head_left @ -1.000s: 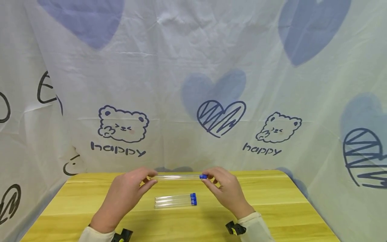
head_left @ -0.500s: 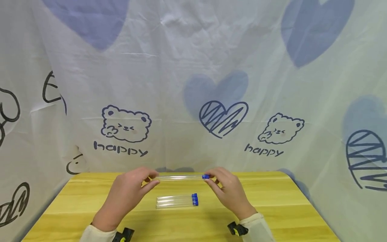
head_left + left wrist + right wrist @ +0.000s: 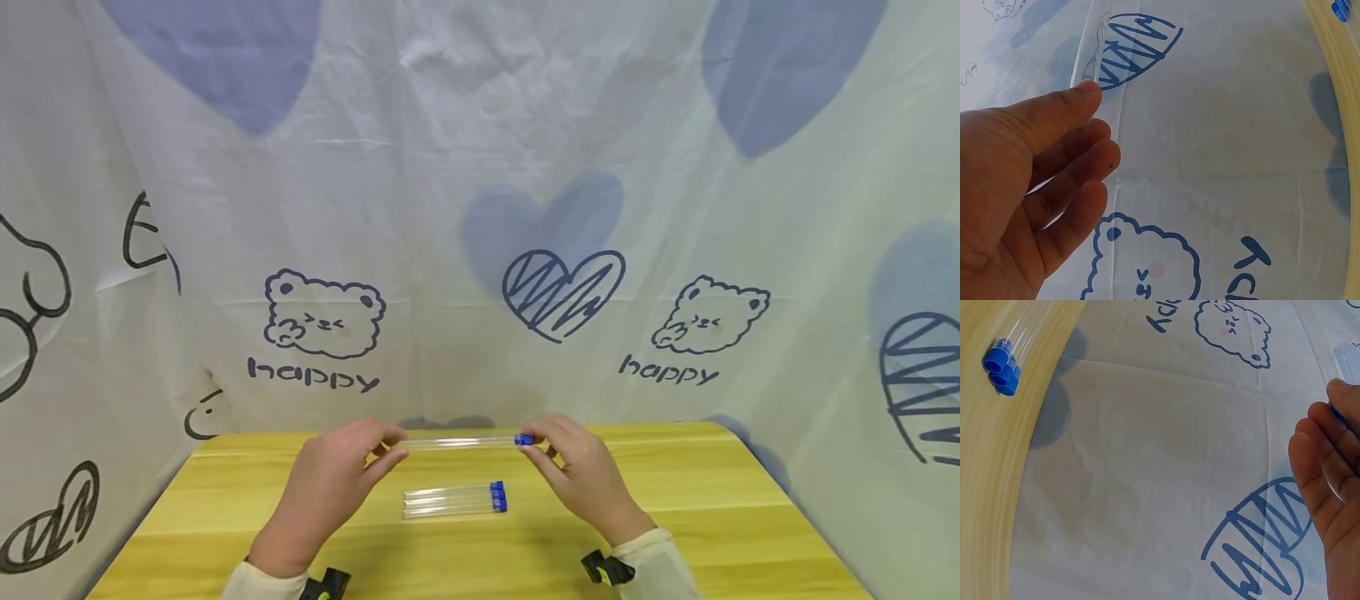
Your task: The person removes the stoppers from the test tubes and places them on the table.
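A clear plastic tube (image 3: 461, 442) with a blue cap (image 3: 524, 440) is held level above the yellow table (image 3: 225, 508). My left hand (image 3: 341, 471) pinches its left, closed end; the tube (image 3: 1092, 59) rises past my fingertips in the left wrist view. On the other side, my right hand (image 3: 577, 468) pinches the capped end, the cap (image 3: 1337, 412) mostly hidden behind my fingers in the right wrist view. Three more capped tubes (image 3: 453, 500) lie side by side on the table below, caps to the right, also caught as tubes (image 3: 1002, 362) by the right wrist camera.
A white cloth printed with bears, hearts and "happy" (image 3: 480, 250) hangs behind and on both sides of the table. The table's far edge (image 3: 675, 427) runs just behind my hands. Black wrist mounts (image 3: 607, 569) show at the bottom.
Both hands keep the same hold on the tube. The head view has shifted slightly, so everything sits a little further right in the frame.
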`<state>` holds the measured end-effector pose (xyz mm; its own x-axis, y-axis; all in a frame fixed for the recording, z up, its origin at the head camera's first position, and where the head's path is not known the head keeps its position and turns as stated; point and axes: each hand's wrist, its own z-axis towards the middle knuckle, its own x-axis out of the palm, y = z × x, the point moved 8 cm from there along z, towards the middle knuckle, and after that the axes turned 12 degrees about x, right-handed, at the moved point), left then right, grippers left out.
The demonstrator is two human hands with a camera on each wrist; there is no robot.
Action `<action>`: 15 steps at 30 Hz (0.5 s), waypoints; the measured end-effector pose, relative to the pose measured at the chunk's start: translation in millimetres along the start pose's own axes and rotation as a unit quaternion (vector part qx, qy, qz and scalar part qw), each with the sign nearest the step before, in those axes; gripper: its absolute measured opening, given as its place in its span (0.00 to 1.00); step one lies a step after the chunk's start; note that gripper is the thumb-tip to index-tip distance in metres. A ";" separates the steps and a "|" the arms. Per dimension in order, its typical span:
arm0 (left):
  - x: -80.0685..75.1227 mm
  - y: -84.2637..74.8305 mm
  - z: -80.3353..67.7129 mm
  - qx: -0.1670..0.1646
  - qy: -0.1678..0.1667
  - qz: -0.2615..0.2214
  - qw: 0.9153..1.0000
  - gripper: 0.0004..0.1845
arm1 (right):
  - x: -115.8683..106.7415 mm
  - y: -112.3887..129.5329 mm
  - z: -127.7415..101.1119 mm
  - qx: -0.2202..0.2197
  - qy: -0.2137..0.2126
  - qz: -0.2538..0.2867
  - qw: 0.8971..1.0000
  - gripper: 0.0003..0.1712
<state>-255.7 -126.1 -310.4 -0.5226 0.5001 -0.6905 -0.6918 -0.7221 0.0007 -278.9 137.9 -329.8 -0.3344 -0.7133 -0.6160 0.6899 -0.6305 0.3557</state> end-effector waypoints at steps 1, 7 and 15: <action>0.5 0.1 -0.3 -0.001 0.001 0.001 1.000 0.10 | 0.2 0.2 -0.4 -0.001 0.000 0.000 1.000 0.12; 2.4 0.0 -1.4 -0.006 0.005 0.007 1.000 0.10 | 1.0 0.8 -1.4 -0.009 0.002 -0.001 1.000 0.12; 2.4 2.2 -1.1 -0.017 0.020 0.007 1.000 0.09 | 1.5 1.2 -0.8 -0.007 0.000 -0.004 1.000 0.14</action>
<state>-257.9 -127.0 -312.9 -0.5107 0.4711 -0.7192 -0.6678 -0.7442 -0.0133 -278.1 136.3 -330.9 -0.3398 -0.7076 -0.6195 0.6955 -0.6325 0.3409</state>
